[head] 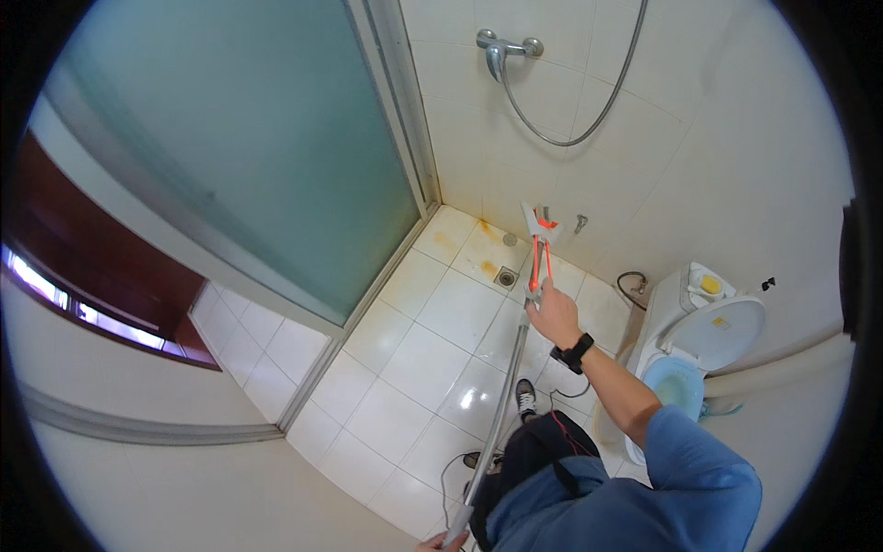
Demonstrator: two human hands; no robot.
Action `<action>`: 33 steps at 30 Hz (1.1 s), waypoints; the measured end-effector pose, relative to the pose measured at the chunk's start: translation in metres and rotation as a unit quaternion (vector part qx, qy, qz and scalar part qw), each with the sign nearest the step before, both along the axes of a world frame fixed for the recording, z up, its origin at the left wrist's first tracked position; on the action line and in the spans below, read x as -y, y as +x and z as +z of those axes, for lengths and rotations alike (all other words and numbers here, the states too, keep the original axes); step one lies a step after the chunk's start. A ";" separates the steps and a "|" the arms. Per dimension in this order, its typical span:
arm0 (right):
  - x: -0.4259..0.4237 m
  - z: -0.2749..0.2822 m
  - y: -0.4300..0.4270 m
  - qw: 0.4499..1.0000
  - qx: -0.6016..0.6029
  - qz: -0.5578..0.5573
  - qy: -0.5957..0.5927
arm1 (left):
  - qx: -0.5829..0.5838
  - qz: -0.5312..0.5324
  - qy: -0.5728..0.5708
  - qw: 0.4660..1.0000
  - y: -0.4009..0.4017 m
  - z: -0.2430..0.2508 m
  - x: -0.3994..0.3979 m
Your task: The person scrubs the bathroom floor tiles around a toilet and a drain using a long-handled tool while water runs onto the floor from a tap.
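A roller-squeeze type mop with a metal pole slants up across the view. Its white and orange head appears in front of the tiled wall, and orange rods run back from it along the pole. My right hand, with a black watch on the wrist, grips the mop where the rods meet the pole. At the bottom edge, my left hand holds the grey grip at the pole's other end; part of this hand is cut off by the frame.
White tiles cover the floor, with a square drain and brownish stains by the wall. A toilet with its lid up stands at right. A frosted glass door is at left. A shower hose hangs from a mixer tap.
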State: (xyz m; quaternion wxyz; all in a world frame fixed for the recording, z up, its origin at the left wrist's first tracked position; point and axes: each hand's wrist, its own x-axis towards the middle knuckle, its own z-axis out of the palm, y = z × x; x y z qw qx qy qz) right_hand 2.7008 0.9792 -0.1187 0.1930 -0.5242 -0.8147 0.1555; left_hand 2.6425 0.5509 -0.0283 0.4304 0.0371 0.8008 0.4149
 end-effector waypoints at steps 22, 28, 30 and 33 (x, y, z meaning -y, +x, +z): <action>-0.050 -0.048 -0.057 0.989 0.081 -0.037 -0.120 | -0.133 -0.091 -0.039 0.986 -0.053 -0.012 -0.029; -0.066 -0.059 -0.068 0.990 0.075 -0.025 -0.113 | -0.098 -0.038 -0.078 0.991 -0.074 -0.016 -0.047; -0.073 -0.061 -0.073 0.991 0.073 -0.033 -0.108 | -0.145 -0.067 -0.066 0.985 -0.082 -0.005 -0.057; -0.081 -0.063 -0.080 0.990 0.064 -0.015 -0.123 | -0.132 -0.051 -0.065 0.988 -0.086 -0.002 -0.067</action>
